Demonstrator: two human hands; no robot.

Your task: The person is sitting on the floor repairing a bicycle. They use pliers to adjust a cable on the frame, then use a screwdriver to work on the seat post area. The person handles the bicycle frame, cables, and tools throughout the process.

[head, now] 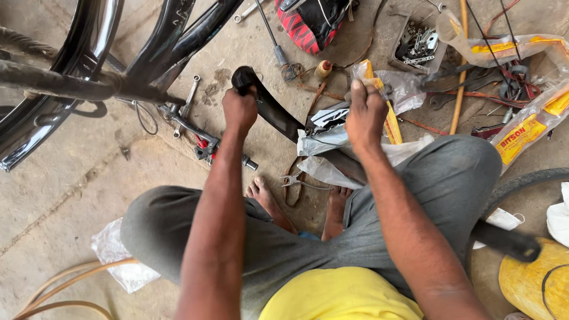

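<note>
Left hand [239, 109] grips the upper end of a curved black mudguard [278, 115], fingers closed round it; right hand [365, 112] pinches its clear plastic wrapping [332, 142]. The guard spans the concrete floor [71, 195] above the feet — probably light, stiff, slippery; best held by its edges. Yellow-labelled clear packets [524, 133] lie right.

Glossy black metal mudguard [269, 109]; crinkled clear plastic wrapping [332, 145]; rough concrete floor [65, 195]; steel pliers [294, 179].
</note>
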